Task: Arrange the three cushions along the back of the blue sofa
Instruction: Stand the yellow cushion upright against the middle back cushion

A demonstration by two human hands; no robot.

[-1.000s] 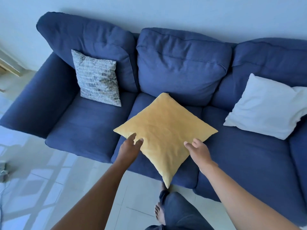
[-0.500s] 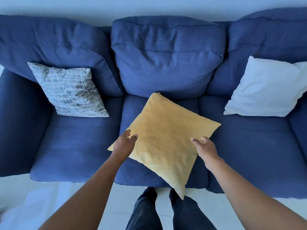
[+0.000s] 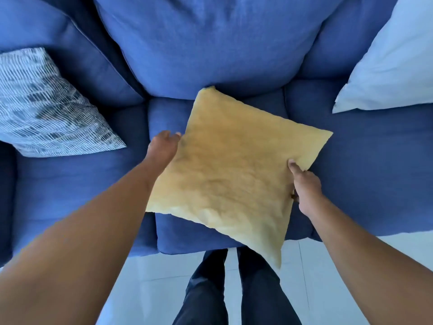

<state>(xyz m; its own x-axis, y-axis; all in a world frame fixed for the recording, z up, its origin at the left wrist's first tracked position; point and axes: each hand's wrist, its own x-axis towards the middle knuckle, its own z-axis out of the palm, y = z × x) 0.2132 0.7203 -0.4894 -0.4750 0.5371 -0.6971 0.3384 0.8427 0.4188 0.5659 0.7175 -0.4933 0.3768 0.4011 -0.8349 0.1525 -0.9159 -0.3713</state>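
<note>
Head view, three cushions, yellow cushion [image 3: 230, 170] gripped, two hands

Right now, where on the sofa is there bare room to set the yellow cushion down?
The middle seat is free up to the centre back cushion, where the yellow cushion, held by the left hand and right hand, is angled. Bare seat also lies between it and the patterned cushion, and before the white cushion. Both outer back spots are taken.
</note>
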